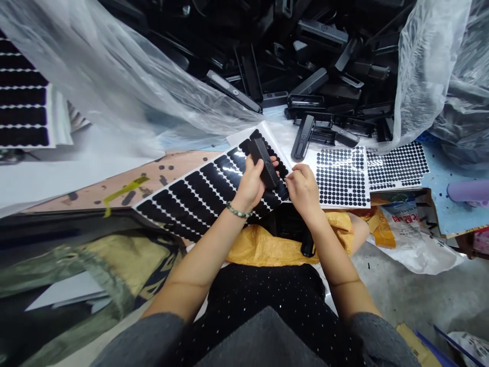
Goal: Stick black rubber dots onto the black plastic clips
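Note:
My left hand (250, 184), with a beaded bracelet on the wrist, is closed around a long black plastic part (263, 162) with a textured surface. It holds the part tilted above a white sheet of black oblong stickers (198, 196). My right hand (303, 187) is just to the right, its thumb and forefinger pinched together near the sheet's right edge. Whatever those fingertips hold, if anything, is too small to make out. A similar loose black part (303, 137) lies just beyond my right hand.
A large heap of black plastic parts (313, 86) fills the back, between clear plastic bags (428, 66). Sheets of small black dots (341, 176) lie at right, near a purple cylinder (468, 191). Yellow tape (124, 191) sticks to the table's left front. Yellow woven cloth (263, 247) covers my lap.

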Available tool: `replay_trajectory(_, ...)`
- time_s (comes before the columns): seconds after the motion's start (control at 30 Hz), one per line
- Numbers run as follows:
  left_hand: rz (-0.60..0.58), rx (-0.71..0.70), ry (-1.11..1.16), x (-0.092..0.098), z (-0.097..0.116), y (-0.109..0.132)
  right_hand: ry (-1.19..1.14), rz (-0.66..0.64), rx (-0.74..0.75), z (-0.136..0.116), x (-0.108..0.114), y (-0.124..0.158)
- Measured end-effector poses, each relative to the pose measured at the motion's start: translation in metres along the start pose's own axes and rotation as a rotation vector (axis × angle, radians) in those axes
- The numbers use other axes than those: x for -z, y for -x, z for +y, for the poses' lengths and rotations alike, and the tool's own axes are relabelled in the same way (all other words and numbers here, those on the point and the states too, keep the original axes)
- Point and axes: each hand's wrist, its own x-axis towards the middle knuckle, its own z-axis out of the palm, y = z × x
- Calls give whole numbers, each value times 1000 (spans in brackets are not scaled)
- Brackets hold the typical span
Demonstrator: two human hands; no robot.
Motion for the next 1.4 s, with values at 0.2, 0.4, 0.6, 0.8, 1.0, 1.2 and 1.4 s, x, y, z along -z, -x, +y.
replay_trajectory(0.2, -208, -34, 37, 4, 8, 14, -610, 184, -230, -4, 19, 3)
replay_trajectory(0.4, -272, -106, 7, -5, 19, 34, -736, 209, -282, -23, 25, 5)
replay_trajectory(0.6, -263, -142, -36, -7, 21, 39, -750, 201, -277, -31, 27, 7)
replay_trajectory(0.8, -277, -152, -40, -10, 23, 41, -699, 253, -228, -33, 27, 7)
replay_trajectory(1.0, -285, -177, -38, -14, 26, 45, -602, 279, -183, -35, 27, 9)
replay_trajectory(1.2, -288, -204, -37, -17, 28, 48, -591, 216, -187, -32, 31, 11)
replay_trajectory(1.4, -300, -198, -55, -19, 31, 49, -696, 162, -219, -30, 36, 12)
